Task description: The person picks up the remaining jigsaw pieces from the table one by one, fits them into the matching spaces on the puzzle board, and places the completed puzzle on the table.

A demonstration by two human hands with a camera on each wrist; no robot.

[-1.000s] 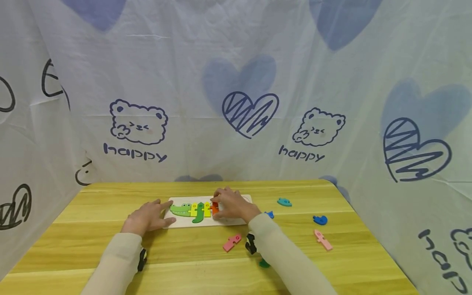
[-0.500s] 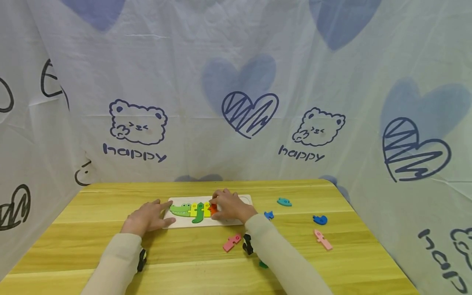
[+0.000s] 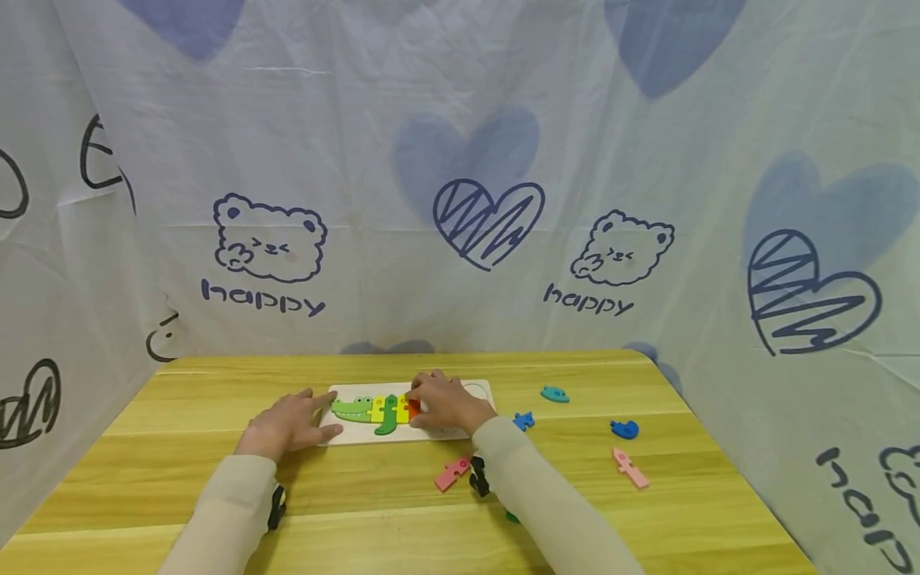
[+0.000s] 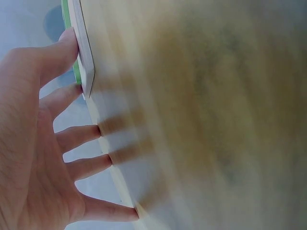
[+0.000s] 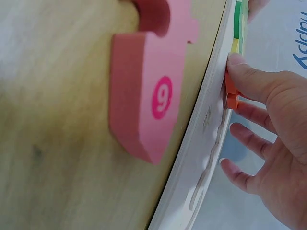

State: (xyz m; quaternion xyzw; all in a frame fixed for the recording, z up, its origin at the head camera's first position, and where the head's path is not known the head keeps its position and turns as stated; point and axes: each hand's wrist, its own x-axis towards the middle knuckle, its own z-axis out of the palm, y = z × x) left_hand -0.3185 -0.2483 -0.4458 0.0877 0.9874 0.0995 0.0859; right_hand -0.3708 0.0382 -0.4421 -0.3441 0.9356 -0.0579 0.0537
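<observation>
Under the right hand, on the puzzle board, is an orange piece, pinched between thumb and index finger, with the hand's other fingers spread apart; whether the piece sits flush cannot be told. Just left of those fingertips lies a yellow piece, and farther left a green crocodile head. At the board's far left end the left hand is splayed wide, thumb and index finger touching the board. Nearer the body than the right hand lies a pink piece marked 9; right of its wrist, a blue piece.
</observation>
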